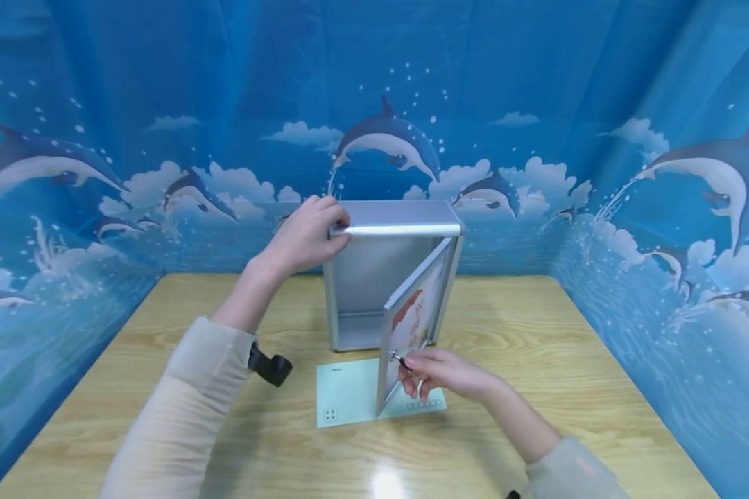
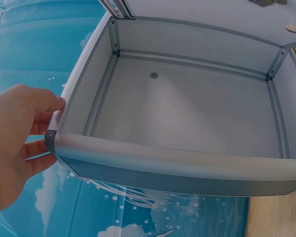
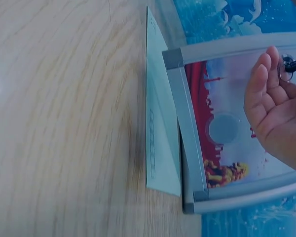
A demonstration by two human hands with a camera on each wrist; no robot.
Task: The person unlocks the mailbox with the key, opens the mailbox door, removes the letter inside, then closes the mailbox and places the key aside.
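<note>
A silver metal mailbox (image 1: pixel 399 210) stands upright on the table, its hinged door (image 1: pixel 417 315) swung out toward me. My left hand (image 1: pixel 310 235) grips the box's upper left corner, thumb at the front edge; the left wrist view shows the bare grey inside (image 2: pixel 187 108). Between thumb and fingers, my right hand (image 1: pixel 446 374) pinches a black-headed key (image 1: pixel 402 362) at the door's lock. A metal ring (image 3: pixel 285 74) hangs by the key in the right wrist view. Red printing and a round disc (image 3: pixel 224 129) mark the door's front.
A pale green envelope (image 1: pixel 347 393) lies flat on the wooden table (image 1: pixel 524 333) before the box, and the door's lower corner overlaps it in the head view. Blue dolphin-print curtains (image 1: pixel 225 83) enclose the table at the back and both sides.
</note>
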